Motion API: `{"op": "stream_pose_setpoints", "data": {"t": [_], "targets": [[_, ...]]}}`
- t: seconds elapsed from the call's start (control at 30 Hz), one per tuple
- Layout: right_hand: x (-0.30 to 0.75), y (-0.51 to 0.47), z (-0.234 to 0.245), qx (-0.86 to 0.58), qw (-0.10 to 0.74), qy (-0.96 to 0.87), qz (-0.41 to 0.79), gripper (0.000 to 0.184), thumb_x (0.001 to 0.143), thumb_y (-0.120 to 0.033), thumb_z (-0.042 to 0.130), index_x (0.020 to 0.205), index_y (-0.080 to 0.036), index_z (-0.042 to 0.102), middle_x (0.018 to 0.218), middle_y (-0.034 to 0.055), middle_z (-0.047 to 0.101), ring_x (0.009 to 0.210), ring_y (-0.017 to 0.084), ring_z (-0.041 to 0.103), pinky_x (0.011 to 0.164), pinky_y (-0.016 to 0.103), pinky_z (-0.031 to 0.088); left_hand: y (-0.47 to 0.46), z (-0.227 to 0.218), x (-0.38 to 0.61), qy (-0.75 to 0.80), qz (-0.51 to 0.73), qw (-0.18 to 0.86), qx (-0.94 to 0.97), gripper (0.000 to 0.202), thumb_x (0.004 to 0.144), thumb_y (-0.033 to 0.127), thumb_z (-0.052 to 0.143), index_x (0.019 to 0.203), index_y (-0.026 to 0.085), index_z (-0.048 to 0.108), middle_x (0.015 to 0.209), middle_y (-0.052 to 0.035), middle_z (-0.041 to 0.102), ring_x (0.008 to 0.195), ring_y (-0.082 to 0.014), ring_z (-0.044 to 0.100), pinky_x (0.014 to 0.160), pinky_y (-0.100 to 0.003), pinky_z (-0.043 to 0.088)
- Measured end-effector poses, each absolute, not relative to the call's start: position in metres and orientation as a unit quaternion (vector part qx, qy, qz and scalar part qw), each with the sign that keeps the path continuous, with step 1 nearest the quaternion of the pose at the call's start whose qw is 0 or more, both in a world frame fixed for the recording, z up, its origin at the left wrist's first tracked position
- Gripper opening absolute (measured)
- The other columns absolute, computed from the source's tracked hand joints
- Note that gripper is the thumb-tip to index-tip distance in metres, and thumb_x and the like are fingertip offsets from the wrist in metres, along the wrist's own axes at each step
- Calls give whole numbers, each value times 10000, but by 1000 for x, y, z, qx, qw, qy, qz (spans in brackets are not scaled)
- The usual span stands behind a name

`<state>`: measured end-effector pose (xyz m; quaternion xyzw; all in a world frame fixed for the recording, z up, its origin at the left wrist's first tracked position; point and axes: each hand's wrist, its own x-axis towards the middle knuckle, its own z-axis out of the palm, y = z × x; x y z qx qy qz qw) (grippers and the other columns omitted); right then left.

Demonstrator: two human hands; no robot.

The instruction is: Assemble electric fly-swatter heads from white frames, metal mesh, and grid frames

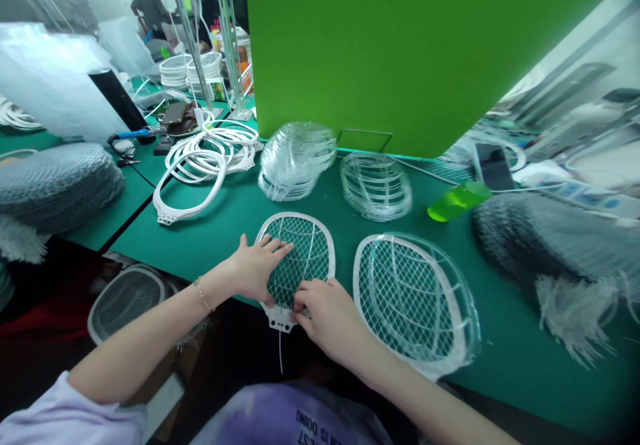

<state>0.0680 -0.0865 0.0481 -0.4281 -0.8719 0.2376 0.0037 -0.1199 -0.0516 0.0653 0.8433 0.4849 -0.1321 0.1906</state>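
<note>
a green table (525, 371) runs across the view, a dark seam (127, 223) parting it from another green surface at the left. at its near edge lies a mesh-filled white frame (305, 251), its narrow end jutting past the edge. just right of that rests a larger-looking mesh-filled frame (405, 298) with clear plastic rings over it. farther back, loose white hoops (245, 158) lie overlapping at the left, then a taller stack of clear rings (299, 158) and a lower stack (377, 188). a lime-green cylinder (457, 201) lies on its side before a grey mesh pile (550, 231) at the right.
</note>
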Motion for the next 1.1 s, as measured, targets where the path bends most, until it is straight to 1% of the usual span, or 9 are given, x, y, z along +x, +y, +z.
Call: {"op": "stream_pose_setpoints", "data": {"t": [0.17,0.27,0.33,0.4,0.47,0.57,0.7,0.87,1.1], "targets": [[64,-90,50,-443,41,-847,292,117,805,-133,717,722,-214,708,855,11,724,892,198,645,801,335,400,-52,64,-122,495,-139,183,838,1196,630,422,839,1578,273,126,1577,-211,334,1450,-467,279,1056,-756,243],[100,-84,55,-452,157,-798,367,42,840,-251,710,811,-228,730,901,15,729,890,189,656,797,307,453,-53,69,-129,492,-129,200,837,1243,637,459,843,1591,263,71,1568,-220,350,1439,-465,308,1061,-777,195],[146,-69,54,-533,265,-726,345,194,871,-408,668,914,-230,733,954,38,730,892,198,658,783,304,479,-55,77,-132,493,-92,199,842,1221,677,524,814,1596,261,54,1586,-213,322,1449,-472,281,1070,-785,160],[202,-46,48,-660,323,-638,230,313,874,-473,633,990,-197,723,997,85,723,913,233,650,817,343,486,-55,87,-124,507,-13,161,847,1072,782,595,716,1594,271,96,1616,-170,282,1478,-453,218,1109,-751,150],[252,-22,36,-737,277,-598,148,335,846,-406,655,1028,-131,714,1092,167,699,996,283,633,916,412,461,-54,95,-104,499,73,117,856,789,926,581,552,1571,279,212,1618,-107,305,1503,-382,202,1170,-658,176],[294,5,17,-752,212,-591,202,256,843,-295,630,977,-98,726,1079,194,704,996,278,642,940,412,459,-47,99,-58,420,106,115,894,517,1014,460,445,1486,253,399,1575,-68,400,1489,-284,289,1204,-522,247],[309,21,14,-733,208,-584,279,173,824,-212,629,906,-112,744,903,119,745,822,207,675,793,322,511,-29,89,-5,386,63,130,911,483,995,420,507,1428,206,487,1569,-85,410,1488,-301,289,1206,-536,252],[318,30,39,-688,211,-568,400,222,841,-286,665,960,-125,760,775,76,750,650,153,667,532,225,465,-7,83,29,404,81,114,904,485,1009,467,436,1426,230,509,1590,-73,375,1512,-295,219,1216,-550,215],[299,23,25,-684,203,-564,416,142,832,-208,637,865,-121,744,664,48,704,580,154,627,495,240,452,9,53,61,406,39,100,908,502,956,489,496,1347,194,609,1572,-124,393,1505,-312,235,1210,-561,204]]}}
